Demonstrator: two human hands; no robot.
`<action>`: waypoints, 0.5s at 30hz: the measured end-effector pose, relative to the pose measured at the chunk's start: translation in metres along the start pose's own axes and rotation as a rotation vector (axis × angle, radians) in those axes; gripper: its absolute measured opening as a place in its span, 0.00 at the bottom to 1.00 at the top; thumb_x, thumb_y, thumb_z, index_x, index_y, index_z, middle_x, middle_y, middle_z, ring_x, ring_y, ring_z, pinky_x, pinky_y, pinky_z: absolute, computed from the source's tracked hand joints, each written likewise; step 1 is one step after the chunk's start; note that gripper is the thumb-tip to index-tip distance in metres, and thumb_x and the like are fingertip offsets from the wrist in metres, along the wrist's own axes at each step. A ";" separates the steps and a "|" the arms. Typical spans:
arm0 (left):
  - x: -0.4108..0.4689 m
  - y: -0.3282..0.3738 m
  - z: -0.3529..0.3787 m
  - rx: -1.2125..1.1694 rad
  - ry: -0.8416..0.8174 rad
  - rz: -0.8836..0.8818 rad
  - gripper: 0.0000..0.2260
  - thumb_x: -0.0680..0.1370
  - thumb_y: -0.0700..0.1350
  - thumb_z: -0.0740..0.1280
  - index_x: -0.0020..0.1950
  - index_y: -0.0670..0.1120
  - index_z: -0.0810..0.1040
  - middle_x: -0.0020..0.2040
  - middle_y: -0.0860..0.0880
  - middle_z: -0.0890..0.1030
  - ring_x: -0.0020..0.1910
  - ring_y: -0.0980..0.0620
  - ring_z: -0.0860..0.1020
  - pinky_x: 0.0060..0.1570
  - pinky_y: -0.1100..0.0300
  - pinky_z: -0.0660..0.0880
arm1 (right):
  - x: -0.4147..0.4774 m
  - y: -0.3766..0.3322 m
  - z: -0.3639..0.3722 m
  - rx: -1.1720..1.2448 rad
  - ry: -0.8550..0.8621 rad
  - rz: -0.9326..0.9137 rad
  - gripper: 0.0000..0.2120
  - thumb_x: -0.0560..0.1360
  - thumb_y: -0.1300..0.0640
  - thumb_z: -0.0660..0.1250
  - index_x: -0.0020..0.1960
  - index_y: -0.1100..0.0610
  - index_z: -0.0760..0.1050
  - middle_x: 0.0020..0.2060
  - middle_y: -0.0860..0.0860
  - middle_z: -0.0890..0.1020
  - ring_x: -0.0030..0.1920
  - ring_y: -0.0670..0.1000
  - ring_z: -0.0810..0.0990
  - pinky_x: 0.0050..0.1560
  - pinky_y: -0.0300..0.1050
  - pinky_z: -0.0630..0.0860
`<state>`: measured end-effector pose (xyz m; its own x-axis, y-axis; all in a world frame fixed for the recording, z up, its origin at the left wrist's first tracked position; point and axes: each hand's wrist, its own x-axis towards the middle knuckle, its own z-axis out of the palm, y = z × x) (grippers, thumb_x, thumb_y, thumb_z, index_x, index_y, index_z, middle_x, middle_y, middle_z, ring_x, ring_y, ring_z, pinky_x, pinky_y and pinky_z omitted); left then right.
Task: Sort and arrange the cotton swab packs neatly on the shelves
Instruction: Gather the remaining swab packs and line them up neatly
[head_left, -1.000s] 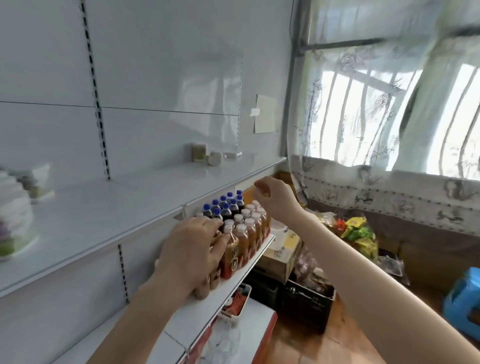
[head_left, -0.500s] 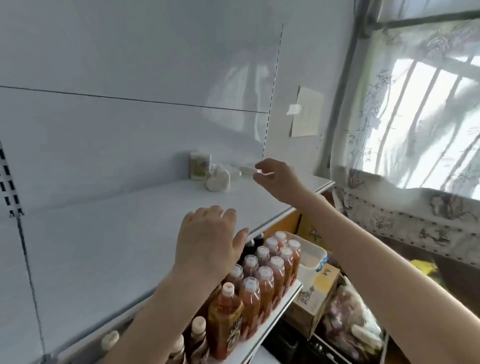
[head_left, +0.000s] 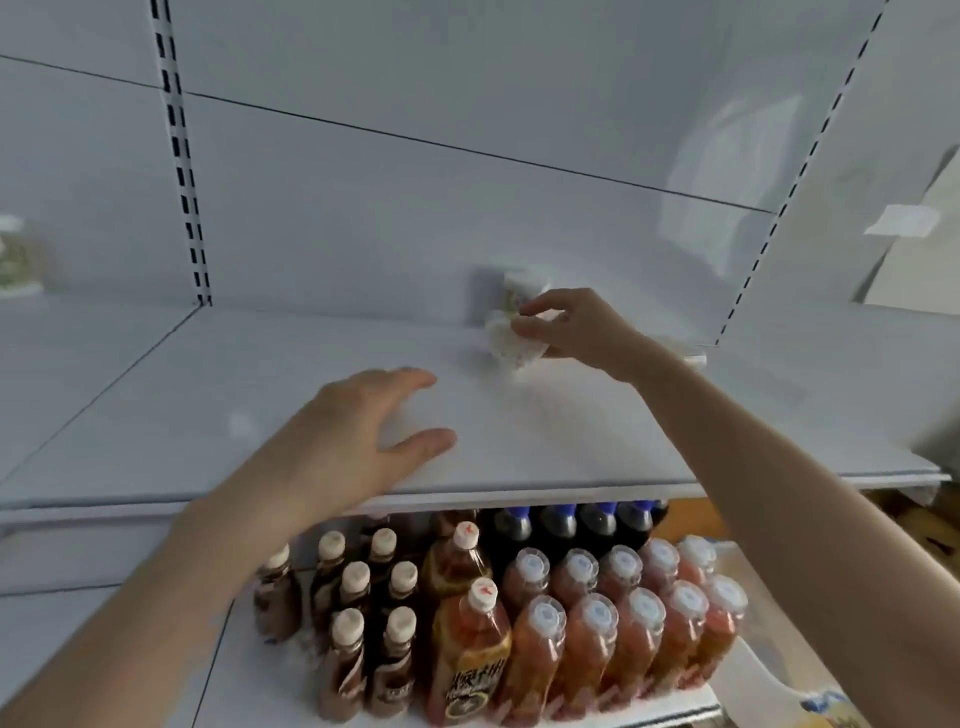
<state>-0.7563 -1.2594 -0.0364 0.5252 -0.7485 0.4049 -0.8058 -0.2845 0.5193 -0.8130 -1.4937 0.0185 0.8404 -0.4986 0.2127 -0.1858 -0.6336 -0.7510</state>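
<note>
A round white cotton swab pack (head_left: 506, 343) lies on the white upper shelf (head_left: 208, 405) near the back panel. My right hand (head_left: 566, 332) grips it, fingers curled over its right side. Behind it a second, upright swab pack (head_left: 519, 288) stands against the back panel, partly hidden by my fingers. A thin flat pack (head_left: 693, 358) shows just past my right wrist. My left hand (head_left: 363, 441) rests flat on the shelf's front part, fingers spread and holding nothing.
Below the upper shelf stand several bottles: brown ones (head_left: 363, 623) at left, orange-red ones (head_left: 613, 623) at right, dark blue-capped ones (head_left: 571, 525) behind. A blurred white pack (head_left: 15, 260) sits far left. Perforated uprights (head_left: 187, 171) divide the back panel.
The camera came closer and turned towards the shelf. My right hand reached forward and took hold of the round swab pack. My left hand moved from above the bottles onto the upper shelf.
</note>
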 end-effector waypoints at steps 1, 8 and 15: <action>0.003 0.003 -0.001 -0.003 0.062 -0.033 0.35 0.69 0.63 0.70 0.72 0.53 0.63 0.69 0.51 0.69 0.66 0.55 0.68 0.60 0.66 0.62 | -0.007 -0.005 -0.004 0.173 -0.100 -0.003 0.09 0.75 0.60 0.67 0.53 0.64 0.76 0.43 0.54 0.78 0.36 0.47 0.79 0.43 0.39 0.81; 0.029 0.027 0.004 -0.021 0.211 -0.010 0.33 0.67 0.49 0.76 0.69 0.48 0.65 0.58 0.55 0.71 0.54 0.59 0.69 0.45 0.73 0.65 | -0.021 -0.031 -0.012 0.340 -0.622 -0.052 0.12 0.79 0.53 0.58 0.57 0.59 0.73 0.49 0.59 0.81 0.46 0.53 0.83 0.48 0.41 0.80; 0.024 0.014 -0.011 -0.093 0.360 -0.188 0.26 0.70 0.49 0.73 0.63 0.48 0.64 0.44 0.61 0.72 0.42 0.59 0.75 0.36 0.74 0.67 | 0.079 0.017 -0.014 -0.458 0.044 -0.043 0.26 0.74 0.46 0.65 0.69 0.55 0.65 0.62 0.58 0.72 0.64 0.57 0.69 0.63 0.48 0.66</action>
<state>-0.7516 -1.2752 -0.0113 0.7365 -0.4265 0.5250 -0.6670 -0.3290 0.6685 -0.7569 -1.5518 0.0313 0.8318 -0.4843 0.2712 -0.3652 -0.8455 -0.3896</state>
